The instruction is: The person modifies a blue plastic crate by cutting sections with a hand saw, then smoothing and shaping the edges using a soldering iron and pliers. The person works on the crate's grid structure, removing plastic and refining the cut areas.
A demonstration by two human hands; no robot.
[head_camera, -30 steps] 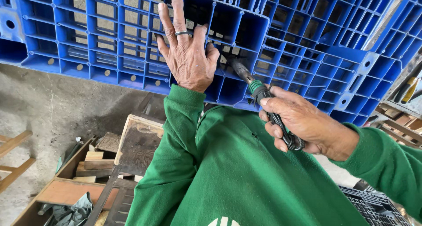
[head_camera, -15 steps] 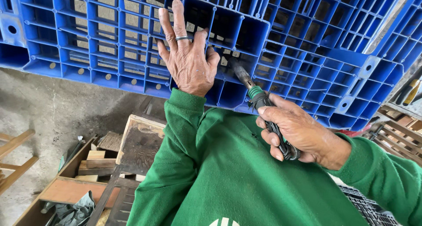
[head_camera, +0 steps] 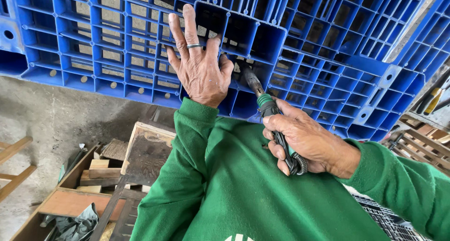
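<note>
A big blue plastic pallet [head_camera: 328, 48] stands tilted in front of me, its ribbed grid underside facing me. My left hand [head_camera: 199, 65], a ring on one finger, lies flat with fingers spread against the ribs. My right hand [head_camera: 302, 140] grips the green-and-black handle of a soldering-iron-like tool [head_camera: 267, 107]. Its dark metal tip points up and left into a deep square cell of the pallet, just right of my left thumb. Both arms wear green sleeves.
Below left, a wooden crate [head_camera: 70, 199] holds wood offcuts, a dark board [head_camera: 147, 154] and a grey rag. A wooden frame [head_camera: 11, 163] stands at the far left on the concrete floor. Wooden slats [head_camera: 422, 142] and a black grid crate [head_camera: 384, 217] lie at right.
My right hand has pushed the tool up and left, so its tip now sits deeper in the pallet cell. My left hand stays pressed on the ribs.
</note>
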